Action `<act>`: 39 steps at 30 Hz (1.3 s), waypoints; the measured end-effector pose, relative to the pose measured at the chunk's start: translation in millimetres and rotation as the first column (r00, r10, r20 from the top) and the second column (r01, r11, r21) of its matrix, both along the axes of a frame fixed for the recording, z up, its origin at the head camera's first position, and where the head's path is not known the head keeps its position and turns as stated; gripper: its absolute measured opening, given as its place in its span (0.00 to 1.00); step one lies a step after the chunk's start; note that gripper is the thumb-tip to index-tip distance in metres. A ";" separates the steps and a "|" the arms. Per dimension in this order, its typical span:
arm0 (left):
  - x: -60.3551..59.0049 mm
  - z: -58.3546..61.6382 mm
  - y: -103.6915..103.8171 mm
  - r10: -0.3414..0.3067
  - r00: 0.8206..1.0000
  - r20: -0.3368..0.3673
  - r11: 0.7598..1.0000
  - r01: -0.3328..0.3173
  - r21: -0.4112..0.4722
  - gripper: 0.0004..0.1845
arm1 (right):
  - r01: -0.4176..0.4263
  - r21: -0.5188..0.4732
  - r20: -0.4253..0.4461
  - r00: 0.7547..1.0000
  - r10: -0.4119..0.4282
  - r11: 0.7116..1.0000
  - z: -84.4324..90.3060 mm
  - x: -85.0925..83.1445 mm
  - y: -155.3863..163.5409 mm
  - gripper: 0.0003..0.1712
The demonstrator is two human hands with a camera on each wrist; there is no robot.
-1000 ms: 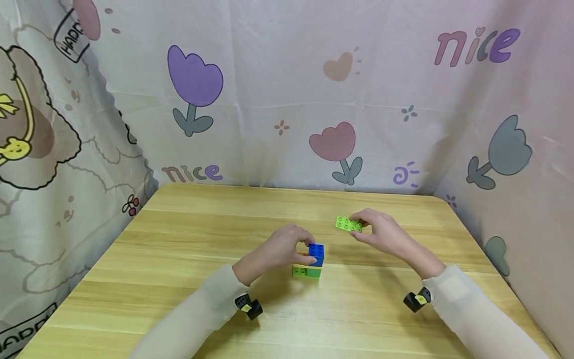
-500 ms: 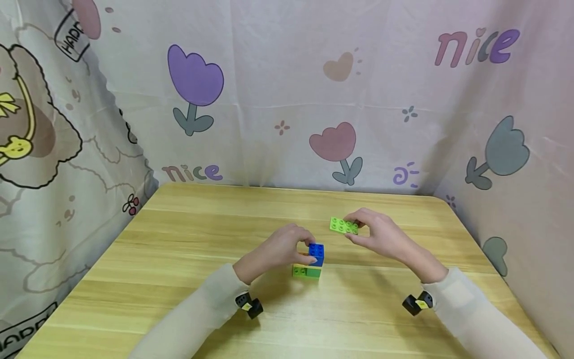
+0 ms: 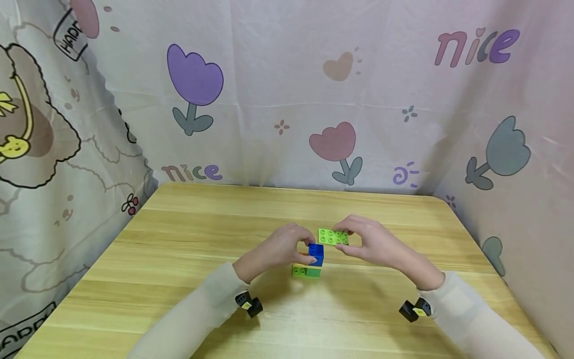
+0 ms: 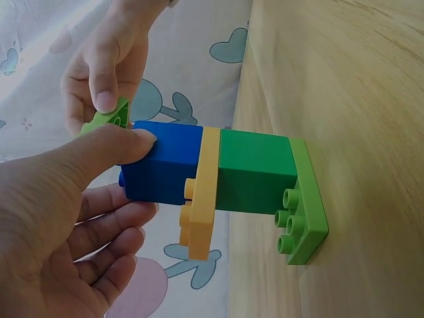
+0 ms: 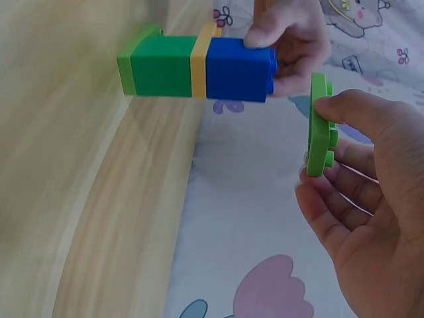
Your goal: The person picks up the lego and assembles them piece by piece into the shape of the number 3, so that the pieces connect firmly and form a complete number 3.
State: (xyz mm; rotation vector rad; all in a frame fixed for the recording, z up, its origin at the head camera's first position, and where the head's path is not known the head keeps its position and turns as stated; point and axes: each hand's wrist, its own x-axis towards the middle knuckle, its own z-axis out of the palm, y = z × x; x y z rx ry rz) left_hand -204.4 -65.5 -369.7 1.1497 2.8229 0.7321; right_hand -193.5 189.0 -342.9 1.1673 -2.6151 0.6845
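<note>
A toy brick stack stands on the table near the middle. From the bottom up it has a lime flat brick (image 4: 311,212), a green block (image 4: 257,171), a yellow-orange flat brick (image 4: 204,222) and a blue block (image 3: 317,253) on top. My left hand (image 3: 283,245) pinches the blue block between thumb and fingers. Studs show on one side of both flat layers, jutting out past the blocks. My right hand (image 3: 374,243) pinches another lime flat brick (image 5: 319,129) by one end, studs up. That brick is in the air, slightly beyond and to the right of the blue block.
The wooden table (image 3: 188,279) reaches back to a printed curtain (image 3: 264,75), which also hangs along the left and right sides. A small black camera (image 3: 248,305) sits on the left wrist and another black camera (image 3: 415,310) on the right.
My right hand has brought the lime flat brick leftward and nearer, toward the top of the stack. My left hand and the stack have stayed in place.
</note>
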 end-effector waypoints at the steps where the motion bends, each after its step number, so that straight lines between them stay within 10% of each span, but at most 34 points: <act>1: -0.2 -0.1 -0.2 -0.005 1.000 -0.005 1.000 0.005 -0.001 0.17 | -0.008 0.006 0.004 1.000 0.008 1.000 0.0 0.7 -1.3 0.20; 39: -2.9 0.0 1.3 -0.019 0.999 -0.027 0.999 0.018 -0.028 0.15 | -0.061 0.017 -0.002 0.998 0.061 0.998 -11.2 4.6 -40.0 0.19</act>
